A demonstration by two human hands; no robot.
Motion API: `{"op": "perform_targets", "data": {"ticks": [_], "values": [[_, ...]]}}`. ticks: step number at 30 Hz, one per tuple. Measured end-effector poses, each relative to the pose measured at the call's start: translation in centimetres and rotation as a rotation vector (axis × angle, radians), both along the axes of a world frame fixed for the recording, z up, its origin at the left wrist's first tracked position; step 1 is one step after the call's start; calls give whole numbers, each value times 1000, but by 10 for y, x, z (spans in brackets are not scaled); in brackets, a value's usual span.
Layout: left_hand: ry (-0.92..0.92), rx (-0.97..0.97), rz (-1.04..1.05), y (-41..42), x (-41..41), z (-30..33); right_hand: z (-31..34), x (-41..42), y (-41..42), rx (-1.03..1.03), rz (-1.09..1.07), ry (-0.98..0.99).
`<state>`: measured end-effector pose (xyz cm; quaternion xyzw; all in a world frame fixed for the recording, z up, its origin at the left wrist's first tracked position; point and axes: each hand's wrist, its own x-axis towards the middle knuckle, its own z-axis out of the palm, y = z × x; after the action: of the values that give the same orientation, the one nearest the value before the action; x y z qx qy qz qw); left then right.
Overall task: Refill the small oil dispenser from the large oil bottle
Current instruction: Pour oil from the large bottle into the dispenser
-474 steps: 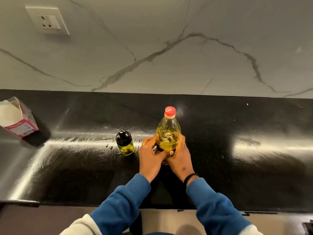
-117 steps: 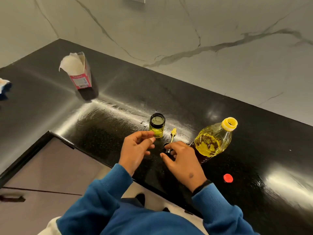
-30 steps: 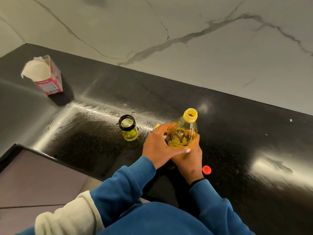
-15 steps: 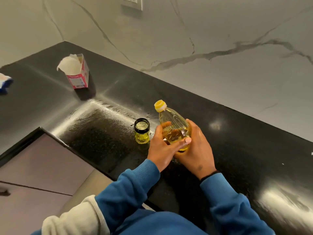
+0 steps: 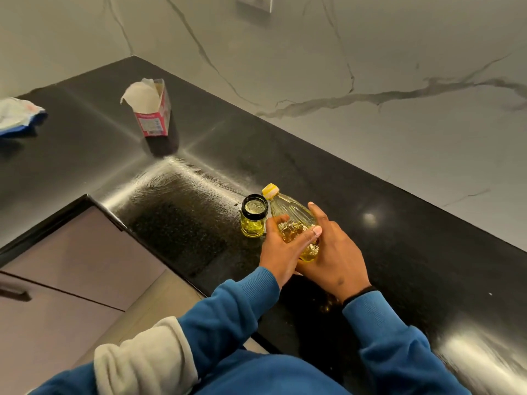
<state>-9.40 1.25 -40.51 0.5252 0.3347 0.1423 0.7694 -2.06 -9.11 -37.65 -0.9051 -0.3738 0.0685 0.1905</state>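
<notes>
The large oil bottle (image 5: 288, 213), clear plastic with yellow oil and an uncapped yellow spout, is tilted to the left, its spout just above the right rim of the small oil dispenser (image 5: 253, 216). The dispenser is a small glass jar with a black open rim and some yellow oil inside, standing on the black counter. My left hand (image 5: 281, 252) grips the bottle's body from the near left. My right hand (image 5: 332, 255) holds it from the right and from under its base. Both hands wrap the bottle's lower half and hide it.
An open pink and white carton (image 5: 152, 109) stands at the back left of the black counter (image 5: 399, 238). A white and blue packet (image 5: 17, 115) lies at the far left edge. Brown cabinet fronts (image 5: 71, 260) lie below the counter corner. A marble wall runs behind.
The bottle has tipped further left, and its spout has come down to the dispenser's rim. Both hands kept their hold on it. The camera view shifted slightly.
</notes>
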Motion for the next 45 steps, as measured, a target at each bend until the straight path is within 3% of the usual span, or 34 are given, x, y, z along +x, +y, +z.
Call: {"op": "perform_targets", "data": {"ticks": [23,45], "values": [[62,-313,-2,1,-12,-2,8,-10,13,-223,27,-2],[93,-350,-13,2,-15,0,15,-14,19,-308,14,7]]}}
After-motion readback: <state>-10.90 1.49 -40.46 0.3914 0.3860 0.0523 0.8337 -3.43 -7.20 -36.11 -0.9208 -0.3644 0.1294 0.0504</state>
